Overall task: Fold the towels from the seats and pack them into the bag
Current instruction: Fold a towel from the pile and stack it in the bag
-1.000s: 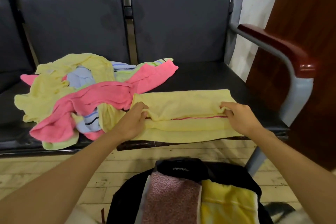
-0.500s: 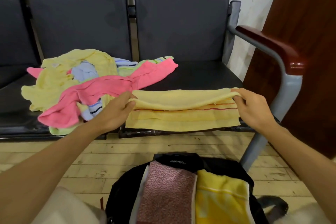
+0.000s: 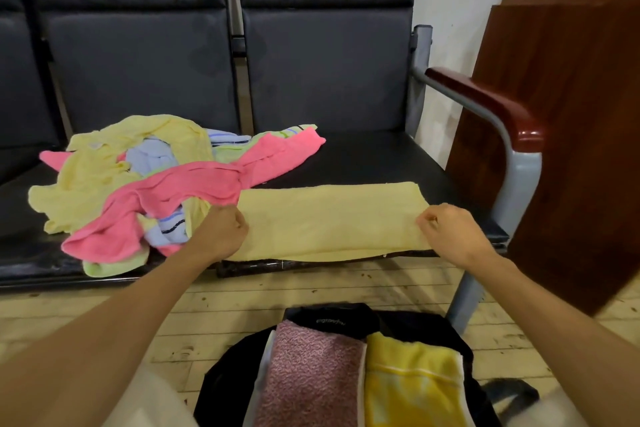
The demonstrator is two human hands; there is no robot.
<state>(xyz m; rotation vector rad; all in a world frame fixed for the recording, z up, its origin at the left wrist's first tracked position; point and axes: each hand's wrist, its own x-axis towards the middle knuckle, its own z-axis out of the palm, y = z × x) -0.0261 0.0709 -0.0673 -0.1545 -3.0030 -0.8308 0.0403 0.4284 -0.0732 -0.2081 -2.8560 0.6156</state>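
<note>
So there's 1 pale yellow towel (image 3: 332, 218) laid flat in a long folded strip on the front of the right seat (image 3: 374, 159), its near edge hanging a bit over the seat lip. Both hands are on it, 1 at each short end. Left hand (image 3: 221, 234) has its fingers curled in, pinching the left end of the strip. Right hand (image 3: 446, 230) is doing the same w/ the right end, thumb and fingers nipped on the corner.

Left of that is the unfolded pile (image 3: 138, 191), mostly on the left seat (image 3: 31, 253) and spilling onto the right one. Hard to get an exact count bc it's all tangled, but I can make out at least 1 pink towel (image 3: 194, 187) draped across the top, 1 crumpled pale yellow one (image 3: 86, 184), some light blue striped fabric (image 3: 149, 158) and a green-edged bit (image 3: 107, 267) at the bottom. The pink one's edge sits just beside the left hand.

Down on the wood floor (image 3: 86, 315), nearest the camera, is the black bag (image 3: 329, 319), open, w/ 2 folded towels clearly showing side by side: 1 dusty pink towel (image 3: 308, 374) on the left, 1 bright yellow towel (image 3: 412, 388) on the right. There's a sliver of something white at the pink one's left edge, can't tell what.

Also 1 armrest (image 3: 485, 104) w/ a reddish wood top on the right seat, and a brown wood panel (image 3: 571, 132) behind it against the wall.
</note>
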